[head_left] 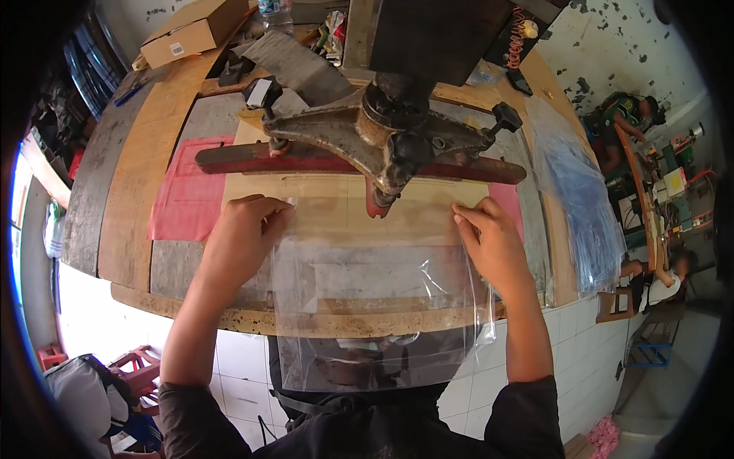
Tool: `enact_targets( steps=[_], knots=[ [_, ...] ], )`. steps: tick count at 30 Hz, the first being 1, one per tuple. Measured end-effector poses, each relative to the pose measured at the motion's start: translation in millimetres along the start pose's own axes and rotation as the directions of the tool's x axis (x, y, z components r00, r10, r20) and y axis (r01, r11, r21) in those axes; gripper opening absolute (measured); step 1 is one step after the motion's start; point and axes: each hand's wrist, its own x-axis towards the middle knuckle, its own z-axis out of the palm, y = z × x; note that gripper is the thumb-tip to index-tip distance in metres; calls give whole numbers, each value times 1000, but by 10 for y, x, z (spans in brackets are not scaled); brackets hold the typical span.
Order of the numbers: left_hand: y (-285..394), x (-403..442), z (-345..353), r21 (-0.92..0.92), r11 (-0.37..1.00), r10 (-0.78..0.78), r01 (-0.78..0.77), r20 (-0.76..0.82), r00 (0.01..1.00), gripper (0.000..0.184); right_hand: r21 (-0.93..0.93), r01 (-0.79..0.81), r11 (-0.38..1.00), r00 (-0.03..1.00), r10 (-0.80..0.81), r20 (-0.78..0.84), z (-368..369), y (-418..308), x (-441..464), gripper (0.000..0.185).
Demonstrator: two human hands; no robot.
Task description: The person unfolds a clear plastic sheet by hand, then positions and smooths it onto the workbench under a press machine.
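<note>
A clear plastic sheet (367,283) hangs between my two hands, its lower part draping over the table's front edge. My left hand (248,229) pinches its upper left corner. At the upper right corner, the fingers of my right hand (489,233) are closed on the same sheet. Just beyond my hands stands a heavy metal press head (375,138) with spreading arms and a long red-edged bar (313,162). Under the bar lies a tan board (336,187), which the sheet's far edge overlaps. Pink sheet material (191,191) shows to the left of the board.
A stack of clear bluish plastic sheets (585,214) lies on the table's right side. A cardboard box (191,34) and a water bottle (275,14) stand at the back left. Two other people are at the far right near a machine bench (646,168). Red stools (141,371) stand lower left.
</note>
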Motion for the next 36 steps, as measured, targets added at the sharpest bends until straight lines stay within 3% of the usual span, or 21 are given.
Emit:
enact_targets(
  steps=[4, 8, 11, 25, 36],
  knots=[
    [-42, -18, -31, -41, 999, 1, 0, 28, 1000, 21, 20, -31, 999, 992, 28, 121, -107, 47, -10, 27],
    [-43, 1, -30, -62, 998, 17, -14, 36, 999, 24, 8, 41, 999, 995, -42, 96, -93, 98, 5, 27],
    [-15, 36, -5, -85, 996, 9, -8, 16, 1000, 26, 14, -42, 999, 992, 41, 119, -97, 107, 91, 27],
    [-38, 138, 83, -55, 998, -14, 12, -29, 999, 24, 45, 169, 985, 984, -165, -67, 110, 360, 204, 25],
    [-40, 161, 75, -70, 997, -48, 45, -37, 998, 25, 82, 113, 990, 993, -109, -49, 108, 316, 235, 24]
  ],
)
